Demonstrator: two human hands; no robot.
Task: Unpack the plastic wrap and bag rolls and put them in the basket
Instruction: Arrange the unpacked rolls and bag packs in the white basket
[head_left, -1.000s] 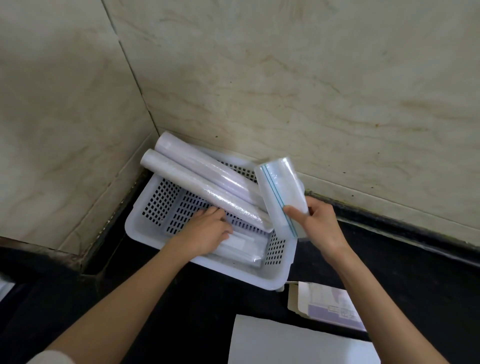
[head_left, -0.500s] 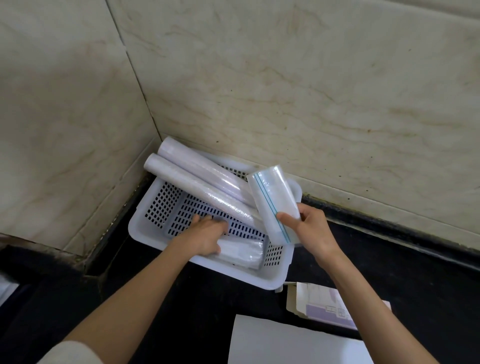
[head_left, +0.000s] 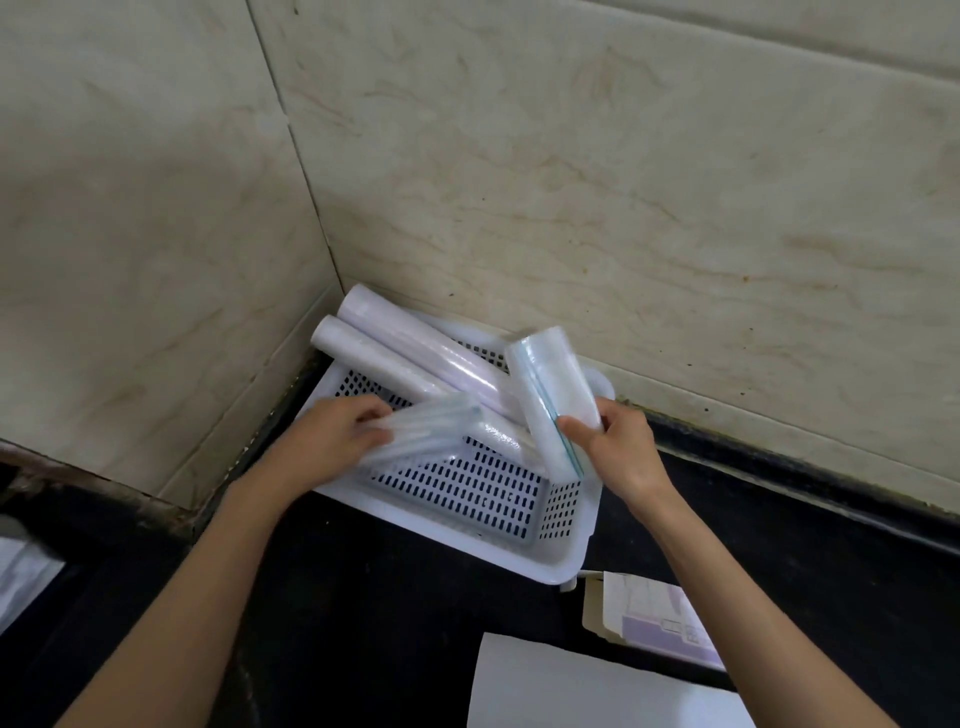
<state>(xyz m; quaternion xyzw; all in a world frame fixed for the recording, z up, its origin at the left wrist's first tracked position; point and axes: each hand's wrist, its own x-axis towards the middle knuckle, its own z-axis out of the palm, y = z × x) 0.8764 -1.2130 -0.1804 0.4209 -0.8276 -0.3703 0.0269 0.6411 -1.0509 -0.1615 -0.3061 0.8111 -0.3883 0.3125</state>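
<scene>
A white perforated basket (head_left: 467, 540) sits in the corner of a black counter. Two long plastic wrap rolls (head_left: 405, 353) lie slanted across its back, their far ends over the rim. My left hand (head_left: 332, 441) grips a clear bag roll (head_left: 431, 431), blurred, lifted over the basket floor. My right hand (head_left: 618, 447) holds a second clear bag roll with a blue-green stripe (head_left: 550, 395), tilted upright above the basket's right side.
Marble walls (head_left: 623, 208) meet right behind the basket. An opened cardboard box (head_left: 649, 618) lies on the black counter (head_left: 363, 623) to the front right, and a white sheet (head_left: 571, 691) lies at the bottom edge.
My left hand has picked the clear bag roll up from the basket floor and swung it to the left. The right hand's roll has stayed almost in place.
</scene>
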